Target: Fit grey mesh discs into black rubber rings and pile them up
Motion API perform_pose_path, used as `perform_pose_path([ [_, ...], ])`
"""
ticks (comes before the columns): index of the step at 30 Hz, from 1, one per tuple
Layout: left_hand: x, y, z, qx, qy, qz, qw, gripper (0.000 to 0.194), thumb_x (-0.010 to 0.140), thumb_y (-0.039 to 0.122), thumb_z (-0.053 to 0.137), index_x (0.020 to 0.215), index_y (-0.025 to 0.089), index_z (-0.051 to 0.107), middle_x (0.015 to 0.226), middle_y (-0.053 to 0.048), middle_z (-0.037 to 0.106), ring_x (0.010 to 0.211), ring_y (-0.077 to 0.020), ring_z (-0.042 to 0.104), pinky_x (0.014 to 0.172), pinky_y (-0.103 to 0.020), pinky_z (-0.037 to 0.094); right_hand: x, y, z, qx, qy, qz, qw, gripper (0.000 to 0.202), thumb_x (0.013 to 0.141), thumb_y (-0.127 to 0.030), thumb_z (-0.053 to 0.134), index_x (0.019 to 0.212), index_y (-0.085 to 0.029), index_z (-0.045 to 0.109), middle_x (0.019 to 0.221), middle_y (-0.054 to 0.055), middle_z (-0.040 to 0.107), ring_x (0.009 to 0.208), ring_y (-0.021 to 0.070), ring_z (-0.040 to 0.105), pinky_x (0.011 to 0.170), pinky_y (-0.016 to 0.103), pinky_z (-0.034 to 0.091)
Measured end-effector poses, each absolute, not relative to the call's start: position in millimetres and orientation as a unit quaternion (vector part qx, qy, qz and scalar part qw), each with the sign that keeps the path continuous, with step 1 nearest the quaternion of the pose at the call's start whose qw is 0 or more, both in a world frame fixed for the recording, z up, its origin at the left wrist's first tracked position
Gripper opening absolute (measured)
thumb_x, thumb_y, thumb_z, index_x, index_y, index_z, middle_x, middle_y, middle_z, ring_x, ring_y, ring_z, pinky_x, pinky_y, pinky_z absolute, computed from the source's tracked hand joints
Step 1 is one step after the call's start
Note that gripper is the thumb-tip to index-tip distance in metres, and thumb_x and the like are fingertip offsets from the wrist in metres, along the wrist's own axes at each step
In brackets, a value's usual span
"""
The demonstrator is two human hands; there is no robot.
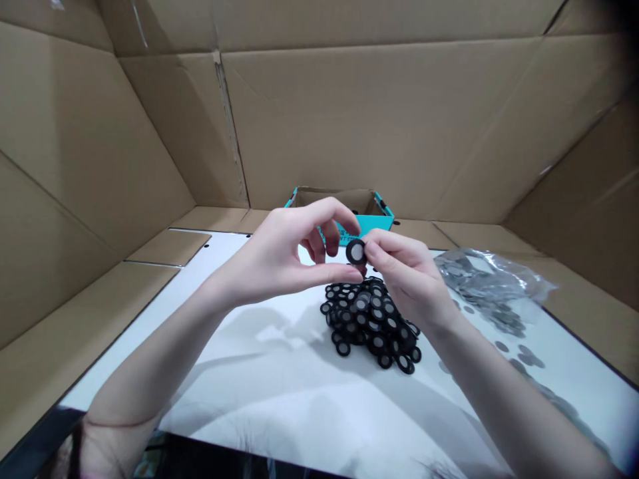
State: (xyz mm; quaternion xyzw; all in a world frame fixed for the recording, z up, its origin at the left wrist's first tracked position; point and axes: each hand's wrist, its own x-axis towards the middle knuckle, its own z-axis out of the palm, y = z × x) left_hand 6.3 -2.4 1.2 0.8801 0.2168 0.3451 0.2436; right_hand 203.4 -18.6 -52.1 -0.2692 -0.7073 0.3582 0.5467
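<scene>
My right hand [407, 269] pinches a black ring with a pale grey centre [356, 252] between thumb and fingers. Just left of that ring, my left hand [304, 249] is held with thumb and fingers apart and nothing between them. Both hands are raised over a heap of similar black rings [372, 322] on the white table surface [259, 386]. Part of the heap's back edge is hidden behind my hands.
Behind my hands stands a teal box [377, 222], open at the top. To the right lies a clear plastic bag [494, 276] of grey discs, with loose grey discs [530, 357] scattered nearby. Cardboard walls [374, 126] surround the table.
</scene>
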Motion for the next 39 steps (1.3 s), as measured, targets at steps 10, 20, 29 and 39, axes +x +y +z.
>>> perform_pose_path([
  [10, 6.3, -12.9, 6.0, 0.907, 0.193, 0.352, 0.126, 0.007, 0.086, 0.017, 0.071, 0.088, 0.016, 0.065, 0.08, 0.001, 0.071, 0.067, -0.0084, 0.064, 0.065, -0.02, 0.052, 195.7, -20.0, -51.5, -0.25, -0.662, 0.48, 0.519, 0.039, 0.088, -0.048, 0.064, 0.061, -0.02, 0.057, 0.057, -0.001, 0.054, 0.056, 0.0133, 0.049, 0.058, 0.029, 0.041],
  [20, 5.9, -9.2, 1.3, 0.882, 0.231, 0.346, 0.224, 0.017, 0.082, 0.009, 0.061, 0.097, 0.016, 0.063, 0.085, -0.001, 0.07, 0.067, -0.0089, 0.065, 0.06, -0.019, 0.054, 199.2, -25.8, -49.8, -0.296, -0.771, 0.193, 0.53, 0.029, 0.098, -0.031, 0.051, 0.072, -0.021, 0.055, 0.065, -0.001, 0.057, 0.063, 0.0128, 0.052, 0.062, 0.028, 0.041],
  [29, 14.0, -9.4, 0.4, 0.858, 0.259, 0.358, 0.262, 0.008, 0.082, 0.012, 0.057, 0.075, 0.015, 0.056, 0.06, 0.005, 0.056, 0.054, -0.0056, 0.05, 0.049, -0.016, 0.044, 200.2, -25.1, -47.9, -0.312, -0.804, 0.047, 0.504, 0.017, 0.095, -0.022, 0.047, 0.079, -0.022, 0.054, 0.064, -0.002, 0.055, 0.06, 0.0138, 0.051, 0.063, 0.029, 0.038],
  [39, 14.9, -6.4, -4.9, 0.859, 0.241, 0.374, 0.252, 0.011, 0.085, 0.012, 0.056, 0.074, 0.015, 0.057, 0.065, 0.003, 0.054, 0.058, -0.0071, 0.05, 0.054, -0.02, 0.045, 198.9, -25.8, -48.9, -0.307, -0.795, 0.031, 0.522, 0.017, 0.092, -0.014, 0.05, 0.077, -0.021, 0.053, 0.064, -0.003, 0.051, 0.059, 0.0121, 0.046, 0.061, 0.03, 0.034],
])
